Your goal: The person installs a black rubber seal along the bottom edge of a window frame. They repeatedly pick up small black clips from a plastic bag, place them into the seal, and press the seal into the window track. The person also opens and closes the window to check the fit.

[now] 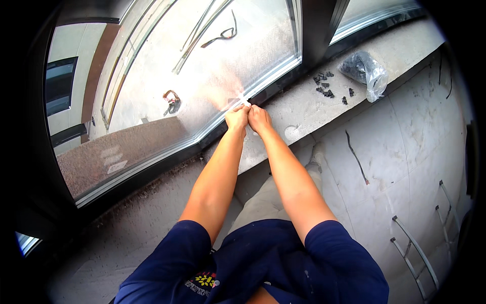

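My left hand (236, 118) and my right hand (259, 119) meet at the lower edge of a window, side by side with fingers closed. Between their fingertips shows a small whitish piece (246, 103), too small to name. It lies against the pale inner strip of the window frame (276, 78), where the glass (212, 96) meets the dark profile. The fingers hide most of the piece, and which hand grips it is hard to tell. Both forearms stretch forward over the concrete sill (283, 114).
Several small black plastic clips (324, 86) lie on the sill to the right, beside a clear plastic bag (365, 73) of dark pieces. Below, a black strip (357, 157) and metal ladder-like frames (417, 253) rest on the pale tiled floor. Long strips (200, 38) appear through the glass.
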A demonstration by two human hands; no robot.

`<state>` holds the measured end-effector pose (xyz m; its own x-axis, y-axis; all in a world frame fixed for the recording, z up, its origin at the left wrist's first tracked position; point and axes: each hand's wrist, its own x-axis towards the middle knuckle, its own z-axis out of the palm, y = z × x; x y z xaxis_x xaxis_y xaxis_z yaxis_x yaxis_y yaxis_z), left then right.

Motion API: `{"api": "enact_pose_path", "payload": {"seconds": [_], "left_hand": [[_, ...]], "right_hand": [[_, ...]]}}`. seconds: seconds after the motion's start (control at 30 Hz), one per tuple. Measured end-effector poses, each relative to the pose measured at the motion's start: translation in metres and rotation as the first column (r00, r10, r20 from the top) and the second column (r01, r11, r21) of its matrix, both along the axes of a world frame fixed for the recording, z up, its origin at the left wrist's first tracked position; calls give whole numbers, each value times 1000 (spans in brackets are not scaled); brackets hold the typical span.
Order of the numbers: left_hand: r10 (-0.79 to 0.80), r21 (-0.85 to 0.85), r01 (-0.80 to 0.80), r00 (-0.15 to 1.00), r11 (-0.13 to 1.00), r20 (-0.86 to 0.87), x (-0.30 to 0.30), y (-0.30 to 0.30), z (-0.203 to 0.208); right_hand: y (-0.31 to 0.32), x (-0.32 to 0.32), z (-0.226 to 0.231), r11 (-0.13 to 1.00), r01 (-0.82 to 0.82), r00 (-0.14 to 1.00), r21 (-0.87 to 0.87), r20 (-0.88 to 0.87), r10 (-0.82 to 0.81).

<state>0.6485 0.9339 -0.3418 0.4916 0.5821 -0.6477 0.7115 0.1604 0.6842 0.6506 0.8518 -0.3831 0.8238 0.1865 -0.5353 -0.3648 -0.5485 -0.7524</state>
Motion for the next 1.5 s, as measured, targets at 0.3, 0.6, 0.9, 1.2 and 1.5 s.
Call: {"api": "enact_pose_path", "payload": {"seconds": [0.3, 0.6, 0.9, 1.2, 1.5], "left_hand": [[6, -13, -6, 999, 1000, 49, 6, -6, -7], [38, -25, -38, 999, 999, -2, 15, -11, 3], [10, 130, -7, 1000, 992, -19, -1, 2, -5], [25, 38, -25, 1000, 999, 10, 0, -1, 2], [68, 67, -70, 997, 995, 29, 14, -15, 0]], "right_hand": [[-6, 6, 0, 997, 72, 997, 33, -9, -72], [-9, 12, 4, 997, 49, 988, 57, -150, -40], [10, -2, -9, 989, 93, 981, 111, -181, -71], [1, 4, 7, 1000, 5, 992, 4, -123, -5], [-1, 12, -2, 998, 63, 977, 0, -206, -62]]}}
